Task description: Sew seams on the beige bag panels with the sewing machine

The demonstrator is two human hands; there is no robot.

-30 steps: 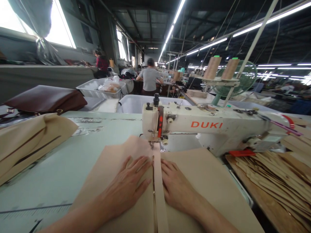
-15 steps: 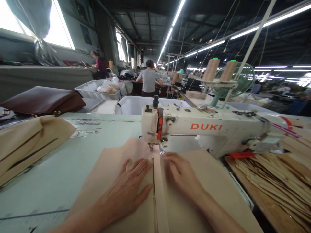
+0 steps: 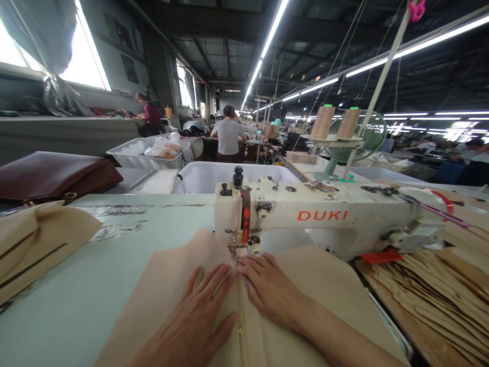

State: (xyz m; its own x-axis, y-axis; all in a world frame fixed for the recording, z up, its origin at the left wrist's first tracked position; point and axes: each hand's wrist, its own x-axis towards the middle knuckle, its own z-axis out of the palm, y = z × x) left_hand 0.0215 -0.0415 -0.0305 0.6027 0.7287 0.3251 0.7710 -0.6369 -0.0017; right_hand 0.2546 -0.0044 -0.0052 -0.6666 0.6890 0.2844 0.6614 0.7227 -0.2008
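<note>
Beige panel [image 3: 324, 275] lies flat on the pale green worktop [image 3: 76, 290], under both hands, far part reaching the presser foot [image 3: 233, 250]. Thin slit [image 3: 240, 326] down the panel's middle: long axis runs straight away from the person toward the presser foot, narrow strip [image 3: 252, 331] along its right. Left hand [image 3: 204, 303] left of the slit, fingers spread flat, grip released. Right hand [image 3: 269, 285] on the other side, fingers together, tips just short of the presser foot, so the nearer one; can't tell from here if that grip pinches the strip. Folded beige piece [image 3: 57, 229] off left, stacked beige pieces [image 3: 428, 285] off right. Beyond: sewing machine [image 3: 323, 215], brown bag [image 3: 57, 176], white bin [image 3: 198, 178], thread spools [image 3: 323, 122], then a co-worker in grey [image 3: 228, 136], back turned.
</note>
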